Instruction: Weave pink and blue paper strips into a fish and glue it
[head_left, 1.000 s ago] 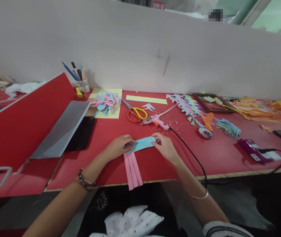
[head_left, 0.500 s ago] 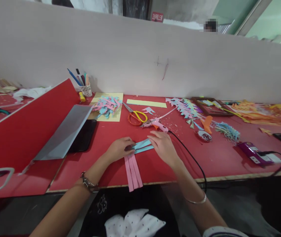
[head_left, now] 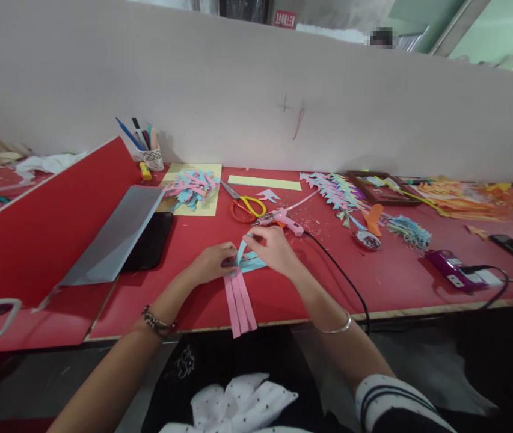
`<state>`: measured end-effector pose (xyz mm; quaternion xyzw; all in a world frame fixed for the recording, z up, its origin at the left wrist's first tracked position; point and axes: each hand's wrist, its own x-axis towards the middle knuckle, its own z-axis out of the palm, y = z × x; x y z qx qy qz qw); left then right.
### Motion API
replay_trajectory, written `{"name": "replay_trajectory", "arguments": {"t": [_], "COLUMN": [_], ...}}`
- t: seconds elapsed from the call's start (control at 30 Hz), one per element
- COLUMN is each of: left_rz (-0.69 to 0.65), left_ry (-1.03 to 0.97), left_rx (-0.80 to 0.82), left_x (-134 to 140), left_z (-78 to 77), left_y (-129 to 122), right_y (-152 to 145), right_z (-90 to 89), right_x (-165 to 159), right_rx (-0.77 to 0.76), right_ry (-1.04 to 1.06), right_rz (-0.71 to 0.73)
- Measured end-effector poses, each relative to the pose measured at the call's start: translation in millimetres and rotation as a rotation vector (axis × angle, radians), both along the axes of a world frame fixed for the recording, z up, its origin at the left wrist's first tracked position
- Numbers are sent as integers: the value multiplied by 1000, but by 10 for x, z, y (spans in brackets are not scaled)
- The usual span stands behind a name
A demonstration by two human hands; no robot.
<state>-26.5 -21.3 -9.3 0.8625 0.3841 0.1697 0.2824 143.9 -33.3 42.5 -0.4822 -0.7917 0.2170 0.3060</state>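
Pink paper strips [head_left: 240, 307] lie side by side on the red table, their lower ends reaching its front edge. Blue paper strips [head_left: 253, 263] run to the right from their upper end. My left hand [head_left: 213, 263] is closed on the spot where both colours meet; its fingertips are partly hidden. Pinched between thumb and finger of my right hand [head_left: 270, 243] is the raised end of one blue strip [head_left: 242, 249], bent up and over toward the left. A pink glue gun [head_left: 285, 221] and scissors [head_left: 247, 207] lie just beyond my hands.
A heap of pink and blue paper pieces [head_left: 193, 187] rests on yellow paper [head_left: 211, 208]. At left stand a red board [head_left: 58, 222] and a pen cup [head_left: 152, 160]. The glue gun's black cord [head_left: 341, 273] crosses the right side, near a purple power box [head_left: 452, 273].
My right hand has lifted one blue strip off the table and moved left with it. The left hand stays at the joint of the strips. The view has shifted slightly.
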Motion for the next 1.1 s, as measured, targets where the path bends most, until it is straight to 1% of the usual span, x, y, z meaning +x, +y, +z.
{"name": "replay_trajectory", "arguments": {"t": [0.1, 0.2, 0.33, 0.37, 0.4, 0.43, 0.47, 0.5, 0.57, 0.6, 0.63, 0.67, 0.7, 0.77, 0.87, 1.0, 1.1], "left_rz": [-10, 13, 84, 100, 116, 135, 158, 181, 221, 231, 235, 235, 238, 249, 240, 216, 221], "left_ry": [-24, -44, -62, -66, -63, -54, -42, -28, -9, -13, -27, -49, -78, -146, -201, -192, -167], "left_rx": [-20, 5, 50, 59, 59, 51, 35, 12, -38, -61, -83, -104, -122, -146, -154, -139, -117], "left_x": [-15, -20, 1, 10, 20, 30, 39, 45, 50, 48, 44, 38, 30, 11, -11, -23, -28], "left_z": [-10, -14, 17, 32, 50, 68, 84, 98, 113, 114, 110, 104, 95, 77, 58, 44, 38], "left_y": [5, -12, -79, -103, -127, -152, -175, -197, -229, -240, -246, -249, -248, -240, -224, -215, -218], "right_y": [27, 23, -24, -32, -33, -25, -7, 20, 98, 144, 191, 236, 278, 346, 415, 475, 490], "right_z": [-16, -48, -74, -77, -80, -82, -82, -81, -78, -79, -84, -94, -110, -154, -229, -292, -311], "right_x": [-80, -126, -83, -34, 34, 122, 228, 345, 587, 697, 790, 862, 910, 936, 850, 705, 674], "right_rx": [-95, -163, -260, -273, -270, -244, -205, -134, 10, 44, 56, 36, 1, -45, -63, -60, -59], "right_ry": [141, 223, 336, 347, 345, 329, 300, 251, 36, -122, -294, -456, -568, -649, -654, -662, -654], "right_rz": [47, 65, 203, 213, 193, 136, 54, -54, -288, -398, -492, -564, -596, -593, -526, -495, -501]}}
